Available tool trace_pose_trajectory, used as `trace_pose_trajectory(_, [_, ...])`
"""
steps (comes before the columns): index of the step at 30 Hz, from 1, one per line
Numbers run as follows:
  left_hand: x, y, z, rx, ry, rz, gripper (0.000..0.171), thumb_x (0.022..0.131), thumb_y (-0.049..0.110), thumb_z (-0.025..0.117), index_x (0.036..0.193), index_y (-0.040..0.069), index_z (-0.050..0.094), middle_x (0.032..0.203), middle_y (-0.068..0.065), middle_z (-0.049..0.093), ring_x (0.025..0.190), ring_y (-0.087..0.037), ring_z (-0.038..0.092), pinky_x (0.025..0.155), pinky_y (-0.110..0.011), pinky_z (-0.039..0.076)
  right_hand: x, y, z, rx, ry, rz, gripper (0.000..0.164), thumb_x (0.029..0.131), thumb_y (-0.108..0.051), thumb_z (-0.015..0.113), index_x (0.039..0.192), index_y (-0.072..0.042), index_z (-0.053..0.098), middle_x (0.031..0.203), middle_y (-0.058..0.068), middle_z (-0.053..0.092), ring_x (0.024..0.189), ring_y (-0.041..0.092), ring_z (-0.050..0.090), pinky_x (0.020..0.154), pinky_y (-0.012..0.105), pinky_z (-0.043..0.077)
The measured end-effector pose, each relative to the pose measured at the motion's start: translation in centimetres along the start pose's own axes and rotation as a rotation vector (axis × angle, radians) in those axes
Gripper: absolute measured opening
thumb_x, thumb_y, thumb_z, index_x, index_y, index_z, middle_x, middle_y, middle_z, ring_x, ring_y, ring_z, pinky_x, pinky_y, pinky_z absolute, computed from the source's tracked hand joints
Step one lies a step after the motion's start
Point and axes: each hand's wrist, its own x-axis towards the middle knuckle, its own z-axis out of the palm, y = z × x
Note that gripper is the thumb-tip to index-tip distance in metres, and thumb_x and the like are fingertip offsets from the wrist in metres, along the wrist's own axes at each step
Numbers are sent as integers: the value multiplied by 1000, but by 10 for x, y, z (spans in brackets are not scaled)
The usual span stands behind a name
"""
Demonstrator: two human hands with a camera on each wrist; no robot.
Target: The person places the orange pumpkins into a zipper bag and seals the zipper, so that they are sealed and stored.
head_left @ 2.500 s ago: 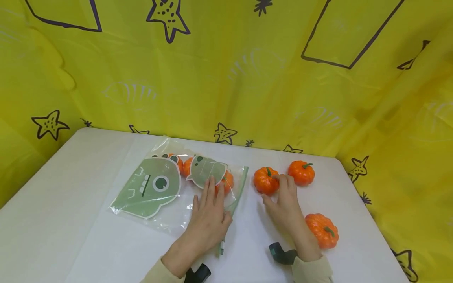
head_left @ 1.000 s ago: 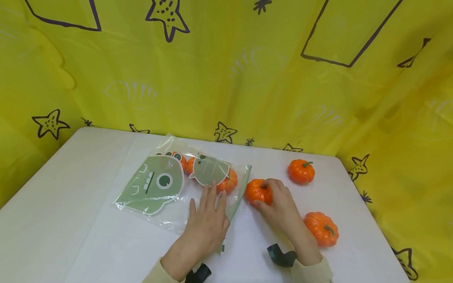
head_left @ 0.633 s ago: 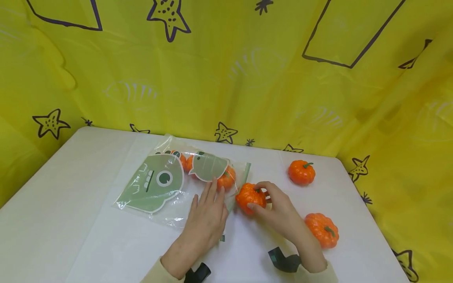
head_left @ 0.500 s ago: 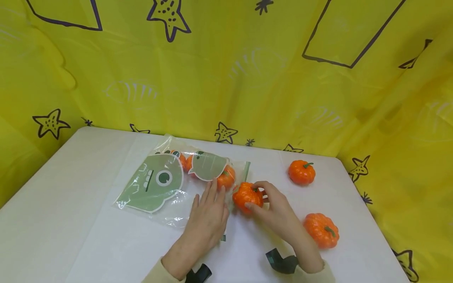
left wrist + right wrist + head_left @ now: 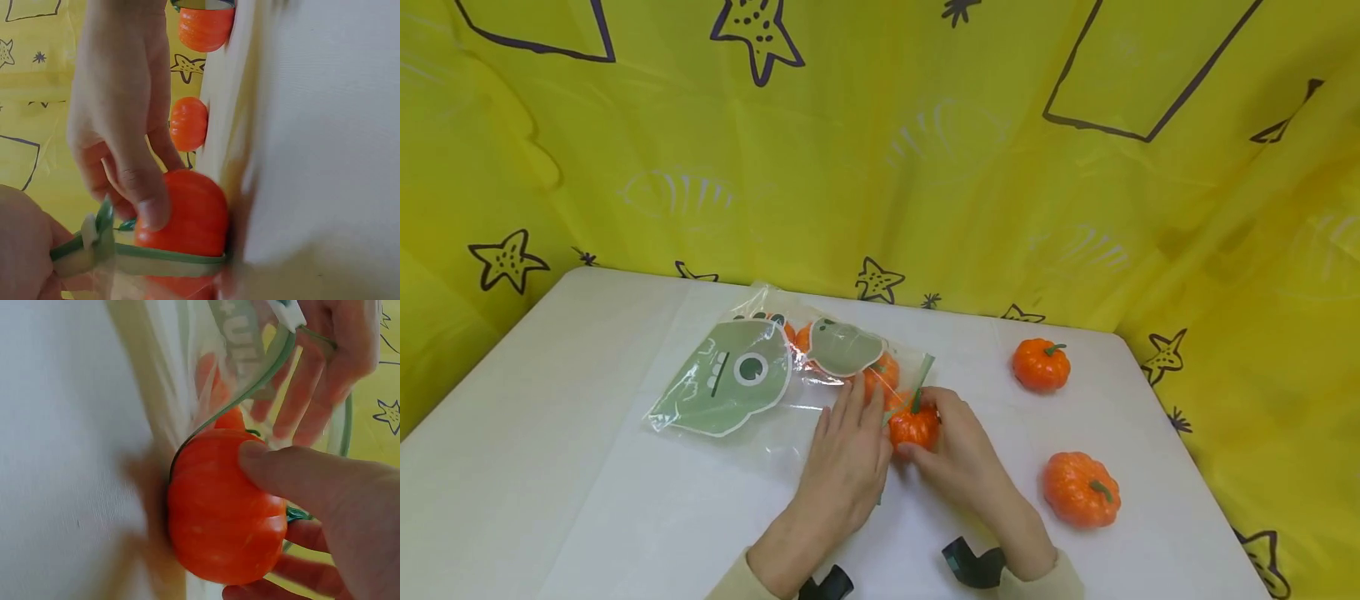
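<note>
My right hand [image 5: 962, 454] grips a small orange toy pumpkin [image 5: 912, 432] with a green stem, thumb on one side and fingers on the other. That pumpkin [image 5: 225, 506] sits at the mouth of a clear zip bag, against its green-edged opening [image 5: 250, 390] in the right wrist view. The bag [image 5: 748, 379] lies flat, printed with green monster faces, and several pumpkins [image 5: 882, 375] show inside it. My left hand [image 5: 846, 462] rests on the bag near the opening, fingers straight. Its thumb is partly hidden.
Two more toy pumpkins lie on the white table [image 5: 587, 400] to the right, one farther back [image 5: 1041, 365] and one nearer [image 5: 1081, 490]. A yellow patterned curtain [image 5: 880, 167] hangs behind and beside the table. Black wrist-camera mounts [image 5: 973, 565] sit by the sleeves.
My right hand has taken hold of the pumpkin and carried it left from beside the back one to the bag's mouth. My left hand has stayed on the bag, whose opening has lifted slightly.
</note>
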Motion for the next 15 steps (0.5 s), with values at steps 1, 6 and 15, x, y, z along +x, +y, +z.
trace_pose_trajectory(1, [0, 0, 1, 7, -1, 2, 52, 101, 25, 44, 149, 3, 42, 160, -20, 30, 149, -39, 27, 114, -63, 30, 0, 0, 1, 10, 2, -12, 62, 75, -15, 86, 127, -4, 56, 121, 8, 62, 112, 24, 58, 103, 43, 50])
trace_pose_trajectory(6, [1, -1, 4, 25, -5, 0, 53, 100, 23, 48, 148, 1, 42, 158, -22, 32, 146, -41, 31, 112, -64, 33, -2, 0, -2, 78, -67, -83, 53, 78, -12, 83, 126, -8, 60, 125, 4, 62, 112, 20, 61, 100, 42, 52])
trace_pose_trajectory(15, [0, 3, 8, -18, -33, 7, 52, 101, 22, 45, 148, 1, 41, 159, -24, 29, 149, -41, 26, 114, -65, 29, -3, 1, 5, 114, -63, -128, 50, 79, -7, 80, 125, -9, 60, 113, 2, 65, 99, 18, 61, 85, 35, 56])
